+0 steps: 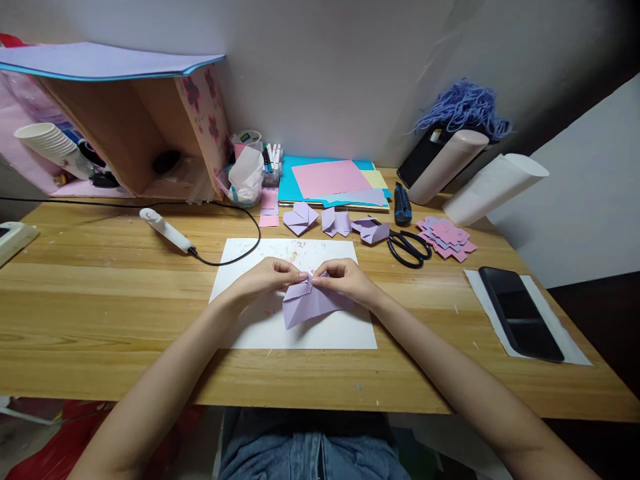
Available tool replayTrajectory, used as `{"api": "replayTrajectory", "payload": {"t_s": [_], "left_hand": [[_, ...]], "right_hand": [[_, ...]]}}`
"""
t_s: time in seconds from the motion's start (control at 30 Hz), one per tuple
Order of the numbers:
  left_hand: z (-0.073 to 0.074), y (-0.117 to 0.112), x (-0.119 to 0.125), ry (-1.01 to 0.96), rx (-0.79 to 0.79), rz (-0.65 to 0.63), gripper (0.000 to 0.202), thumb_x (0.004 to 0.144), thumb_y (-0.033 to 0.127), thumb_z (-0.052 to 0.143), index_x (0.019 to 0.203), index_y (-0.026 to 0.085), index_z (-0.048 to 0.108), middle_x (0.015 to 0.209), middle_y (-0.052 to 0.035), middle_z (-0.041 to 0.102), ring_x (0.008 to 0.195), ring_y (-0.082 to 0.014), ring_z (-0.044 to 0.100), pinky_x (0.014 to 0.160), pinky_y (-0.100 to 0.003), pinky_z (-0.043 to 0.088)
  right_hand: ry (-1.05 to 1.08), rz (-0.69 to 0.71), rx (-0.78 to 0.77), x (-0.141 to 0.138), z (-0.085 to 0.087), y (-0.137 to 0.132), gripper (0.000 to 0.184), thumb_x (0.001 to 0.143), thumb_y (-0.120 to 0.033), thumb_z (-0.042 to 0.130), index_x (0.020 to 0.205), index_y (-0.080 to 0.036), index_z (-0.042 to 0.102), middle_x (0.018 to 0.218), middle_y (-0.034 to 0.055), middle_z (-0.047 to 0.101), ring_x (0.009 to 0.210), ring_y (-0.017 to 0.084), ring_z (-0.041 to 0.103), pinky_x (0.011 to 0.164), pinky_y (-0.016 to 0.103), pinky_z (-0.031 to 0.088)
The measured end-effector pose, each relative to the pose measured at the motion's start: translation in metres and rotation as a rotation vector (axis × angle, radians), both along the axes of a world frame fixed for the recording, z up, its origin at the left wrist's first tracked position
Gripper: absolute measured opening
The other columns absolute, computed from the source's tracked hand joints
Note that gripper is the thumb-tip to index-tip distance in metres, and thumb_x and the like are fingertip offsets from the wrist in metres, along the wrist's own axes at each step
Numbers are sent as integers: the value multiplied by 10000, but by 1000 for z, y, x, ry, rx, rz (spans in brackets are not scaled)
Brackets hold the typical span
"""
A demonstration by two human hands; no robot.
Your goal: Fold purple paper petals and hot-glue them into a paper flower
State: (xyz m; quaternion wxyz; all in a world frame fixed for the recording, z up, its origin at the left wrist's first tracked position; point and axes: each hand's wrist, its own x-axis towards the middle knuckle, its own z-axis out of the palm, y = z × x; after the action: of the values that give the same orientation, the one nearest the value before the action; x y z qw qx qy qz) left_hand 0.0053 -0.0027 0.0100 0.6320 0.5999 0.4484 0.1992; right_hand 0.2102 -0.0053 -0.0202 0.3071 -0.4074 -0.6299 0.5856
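A piece of folded purple paper (311, 308) is held between my two hands over a white sheet (245, 333). My left hand (273, 275) pinches its upper edge between thumb and forefinger. Close beside it, my right hand (345, 277) pinches the same edge, so the fingertips nearly meet. Creases show on the paper, and its lower part spreads toward me. Behind my hands lie a purple folded paper heart (301, 219) and two other purple folded pieces, one of them (336, 222) in the middle. Black-handled scissors (410, 249) touch the rightmost piece.
A white corded tool (167, 230) lies left, its cable curling over the white sheet. Coloured papers (330, 179), a blue-black cutter (402, 204) and pink paper cutouts (447, 237) sit behind. A phone (520, 313) rests right; an open box (125, 133) stands at back left.
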Motion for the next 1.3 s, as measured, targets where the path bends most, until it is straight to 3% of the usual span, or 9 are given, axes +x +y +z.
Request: {"api": "replayTrajectory", "payload": {"t_s": [0.1,0.37,0.7,0.97,1.3], "left_hand": [[0,2,-2,35,2,-28,371,670,510,621,639,141,643,559,-6,517,530,-100,420,503,-241,311],[-3,2,1,98,209,13,331,691,466,612,709,141,672,655,-36,616,582,-115,492,536,-239,359],[-2,8,-11,88,57,-54,310,686,457,639,755,165,719,656,-41,642,582,-118,504,554,-243,365],[-1,4,-6,140,120,3,325,666,454,641,734,147,722,637,-51,646,574,-128,525,540,-246,379],[-1,4,-7,189,175,-48,313,714,418,595,752,129,709,632,-44,648,544,-114,512,516,-228,373]], "right_hand": [[37,5,-10,0,0,-1,252,661,-406,695,706,-159,674,694,29,653,618,121,554,576,247,412],[3,-3,43,1,-2,0,238,679,-396,681,726,-163,682,727,32,666,647,128,565,600,246,421],[-41,-36,82,-1,-5,0,250,683,-405,677,728,-159,682,729,36,671,642,132,569,585,244,414],[-48,-37,111,-1,-6,0,228,694,-384,675,728,-158,682,745,41,678,669,136,580,621,251,423],[-101,-35,162,-3,-5,-2,230,705,-393,656,726,-165,684,739,37,677,680,142,581,625,258,422]]}}
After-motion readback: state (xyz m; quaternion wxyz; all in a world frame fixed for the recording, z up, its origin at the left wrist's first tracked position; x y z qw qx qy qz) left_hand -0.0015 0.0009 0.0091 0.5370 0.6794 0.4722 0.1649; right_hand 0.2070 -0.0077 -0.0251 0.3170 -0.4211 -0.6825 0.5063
